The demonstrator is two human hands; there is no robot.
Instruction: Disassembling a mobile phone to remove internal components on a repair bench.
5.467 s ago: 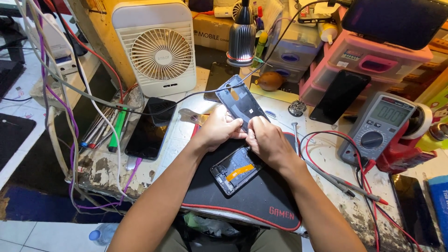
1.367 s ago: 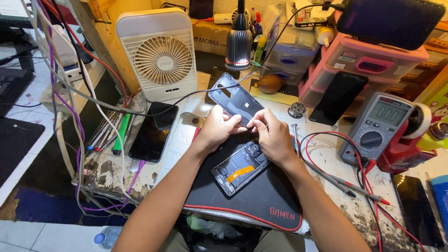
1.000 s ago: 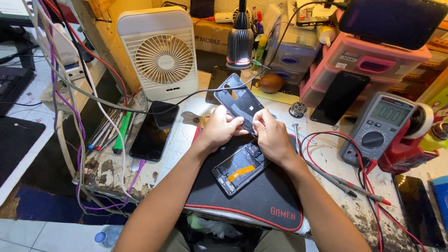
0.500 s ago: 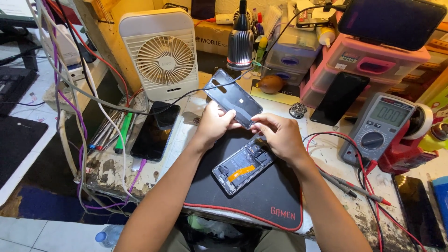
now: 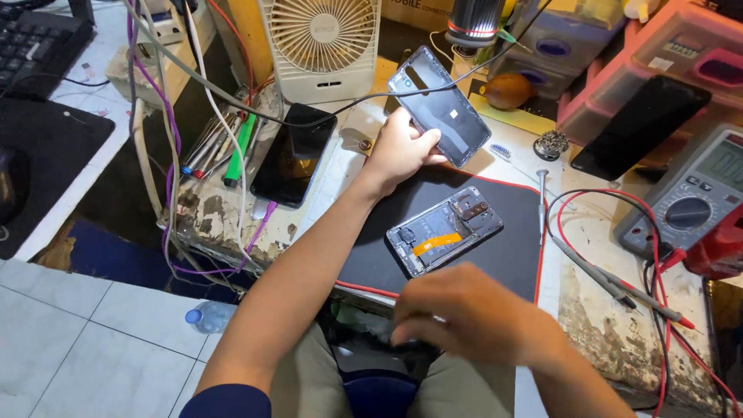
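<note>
My left hand (image 5: pixel 398 149) grips a dark phone back cover (image 5: pixel 439 106) by its lower left edge and holds it tilted above the far edge of the black mat (image 5: pixel 511 255). An opened phone body (image 5: pixel 444 230) with an orange flex strip lies flat on that mat. My right hand (image 5: pixel 457 310) hovers low over the mat's near edge, above my lap, its fingers curled downward; it is blurred and whether it holds anything is not visible.
A white desk fan (image 5: pixel 321 42) stands at the back. A black phone (image 5: pixel 294 153) and pens (image 5: pixel 224 139) lie left of the mat. A multimeter (image 5: pixel 696 193) with red and black probes (image 5: pixel 619 282), a screwdriver (image 5: pixel 542 201) and pink plastic boxes (image 5: pixel 658 54) sit on the right.
My right hand has left the back cover and dropped to the mat's near edge. The left hand now holds the cover alone. The camera has moved closer.
</note>
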